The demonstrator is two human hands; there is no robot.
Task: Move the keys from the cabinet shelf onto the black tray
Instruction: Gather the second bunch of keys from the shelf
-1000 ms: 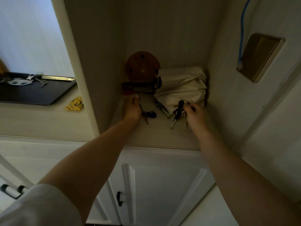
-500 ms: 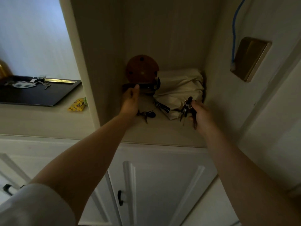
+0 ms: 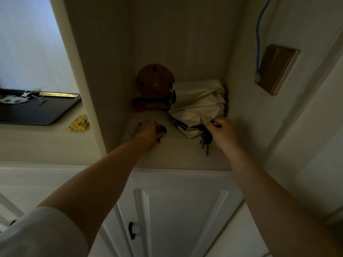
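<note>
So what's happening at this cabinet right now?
A person is collecting keys from the cabinet shelf. The right hand holds a bunch of keys dangling by the cream bag; the left hand closes on a second set with a dark fob. The black tray on the counter to the left already holds some keys.

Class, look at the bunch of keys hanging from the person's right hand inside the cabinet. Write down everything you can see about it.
The bunch of keys is a dark cluster of several keys with dark heads and thin metal-looking blades pointing down. It hangs from a reddish-brown ring pinched in the right hand, just in front of the cream cloth bag. The lowest blade tip reaches close to the cabinet shelf; whether it touches cannot be told. Dim light hides the exact number of keys.
</note>
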